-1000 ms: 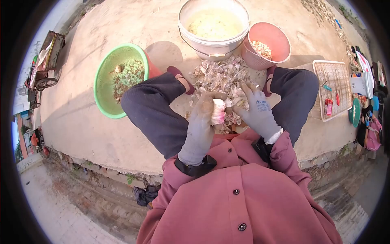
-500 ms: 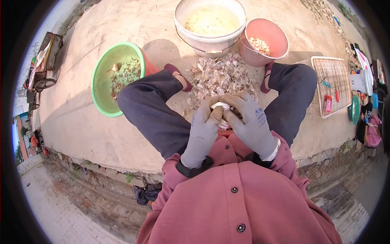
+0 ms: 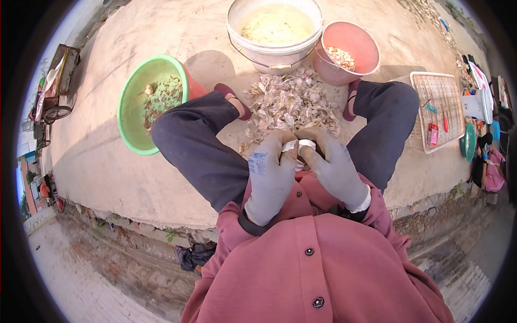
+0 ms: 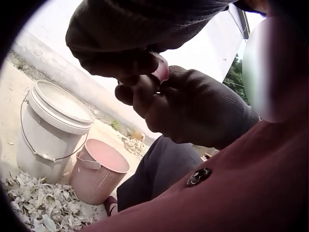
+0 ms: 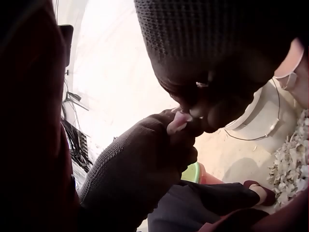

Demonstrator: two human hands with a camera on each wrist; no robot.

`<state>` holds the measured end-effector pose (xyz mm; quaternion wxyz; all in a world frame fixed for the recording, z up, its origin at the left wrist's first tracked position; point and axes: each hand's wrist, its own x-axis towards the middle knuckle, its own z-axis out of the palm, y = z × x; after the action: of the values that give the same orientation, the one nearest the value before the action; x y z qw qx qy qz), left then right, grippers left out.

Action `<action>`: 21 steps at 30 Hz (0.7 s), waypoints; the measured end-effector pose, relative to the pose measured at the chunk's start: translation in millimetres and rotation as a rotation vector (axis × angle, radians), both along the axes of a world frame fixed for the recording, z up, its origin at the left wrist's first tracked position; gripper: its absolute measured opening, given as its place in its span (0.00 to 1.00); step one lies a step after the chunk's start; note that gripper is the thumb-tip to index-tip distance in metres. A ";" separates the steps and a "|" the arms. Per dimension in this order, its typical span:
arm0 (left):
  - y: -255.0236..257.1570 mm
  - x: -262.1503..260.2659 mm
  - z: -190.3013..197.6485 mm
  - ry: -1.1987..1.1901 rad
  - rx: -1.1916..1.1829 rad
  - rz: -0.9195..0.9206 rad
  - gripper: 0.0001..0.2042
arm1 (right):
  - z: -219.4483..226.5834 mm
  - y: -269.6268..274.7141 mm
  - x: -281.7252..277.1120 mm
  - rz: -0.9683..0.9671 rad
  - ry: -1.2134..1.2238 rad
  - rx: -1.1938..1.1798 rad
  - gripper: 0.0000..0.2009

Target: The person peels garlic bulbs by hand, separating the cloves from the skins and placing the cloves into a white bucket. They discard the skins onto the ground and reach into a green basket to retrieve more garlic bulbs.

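Note:
Both hands wear grey gloves and meet in front of the lap. My left hand (image 3: 269, 169) and my right hand (image 3: 336, 169) pinch a garlic bulb (image 3: 307, 144) between curled fingers and thumbs, thumbs close together. White skin shows at the top of the bulb in the head view; the fingers hide most of it. A pinkish part of the garlic (image 4: 163, 70) peeks out between the gloves in the left wrist view. Just beyond the hands, a heap of papery garlic skins (image 3: 291, 105) lies on the ground between the feet.
Behind the heap stand a white bucket (image 3: 274, 57) with pale contents in liquid and a pink bucket (image 3: 336, 75) holding cloves. A green mesh basket (image 3: 125, 116) is at the left. On the right, a rectangular tray (image 3: 423, 142) carries a red box and small tools.
The right hand has come in from the right and now grips the garlic together with the left. The bulb, plainly visible earlier, is now mostly covered by fingers.

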<state>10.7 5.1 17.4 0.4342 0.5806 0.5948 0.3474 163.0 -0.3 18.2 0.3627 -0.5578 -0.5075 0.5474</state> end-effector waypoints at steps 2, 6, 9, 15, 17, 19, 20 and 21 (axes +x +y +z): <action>-1.0 3.3 0.1 0.050 0.092 -0.034 0.06 | -9.1 -0.6 1.8 0.077 -0.014 -0.020 0.15; -0.7 3.6 -0.3 -0.030 0.064 -0.020 0.07 | -2.9 5.4 12.9 0.150 0.192 -0.283 0.16; -1.8 5.9 -9.0 -0.121 0.012 0.003 0.07 | -9.3 0.9 16.2 0.239 0.288 -0.315 0.16; 6.0 6.3 -11.7 -0.420 -0.198 0.125 0.11 | -14.8 -3.4 10.8 0.017 0.461 -0.359 0.18; 8.2 2.6 -8.6 -0.524 -0.217 0.159 0.13 | -22.2 -5.0 11.7 -0.060 0.504 -0.366 0.18; 11.1 -1.4 -6.1 -0.577 -0.325 0.155 0.17 | -23.2 -5.2 13.9 -0.068 0.532 -0.374 0.18; 12.0 -2.7 -6.3 -0.576 -0.324 0.155 0.17 | -23.6 -6.1 14.9 -0.077 0.557 -0.384 0.18; 13.8 -4.2 -6.9 -0.623 -0.362 0.151 0.15 | -26.6 -7.0 15.4 -0.075 0.560 -0.380 0.18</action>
<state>6.6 19.0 10.5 0.6632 0.3152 0.5271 0.4277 178.4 -7.3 -8.4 0.3974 -0.4619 -0.2561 0.7504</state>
